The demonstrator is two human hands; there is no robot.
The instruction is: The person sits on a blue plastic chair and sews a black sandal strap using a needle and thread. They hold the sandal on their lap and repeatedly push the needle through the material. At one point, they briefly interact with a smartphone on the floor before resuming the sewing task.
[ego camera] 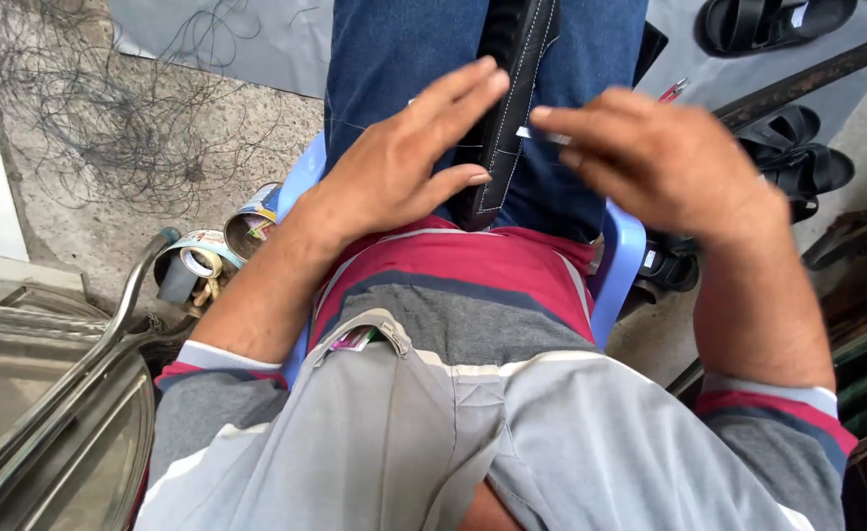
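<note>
Resting flat and unclenched, the left hand (409, 157) lies on a black strap (504, 108) across the lap; the right hand (660, 157) pinches a thin metal piece (544, 135) beside the strap. Left of the grip, two tins (219, 248) hold odds and ends. Right, three black sandals (797, 157).

There were two bare hands, one black stitched leather strap (508, 108), one blue plastic chair (618, 270), two round open tin cans (219, 246), and three black rubber sandals (789, 147) on the floor.
</note>
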